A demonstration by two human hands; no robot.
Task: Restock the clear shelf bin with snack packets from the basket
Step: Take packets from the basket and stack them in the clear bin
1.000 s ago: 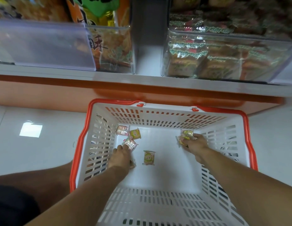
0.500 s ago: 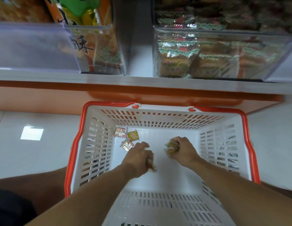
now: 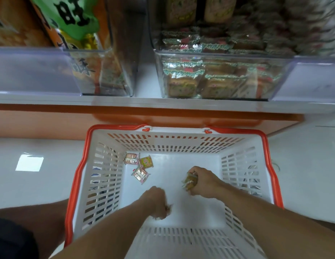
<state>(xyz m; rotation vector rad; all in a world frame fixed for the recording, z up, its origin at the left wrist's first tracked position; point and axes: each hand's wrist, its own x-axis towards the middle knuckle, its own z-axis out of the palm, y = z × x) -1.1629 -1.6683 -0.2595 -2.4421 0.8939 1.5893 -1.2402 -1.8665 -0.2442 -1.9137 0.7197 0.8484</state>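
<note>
Shop floor, basket (image 3: 80, 176) below shelf | right hand (image 3: 204, 182) grips a bunch of packets (image 3: 189, 181), left hand (image 3: 157, 204) now closed on one, both drawn back from a second ago | three packets (image 3: 139, 165) left in basket | clear bin (image 3: 219, 75) above, next stop likely.

I see three small pink-and-yellow snack packets (image 3: 138, 165) lying flat in the far-left corner of the white slatted orange-rimmed basket (image 3: 181, 144); the clear plastic shelf bin (image 3: 219, 75) beyond it holds stacked packets.
</note>
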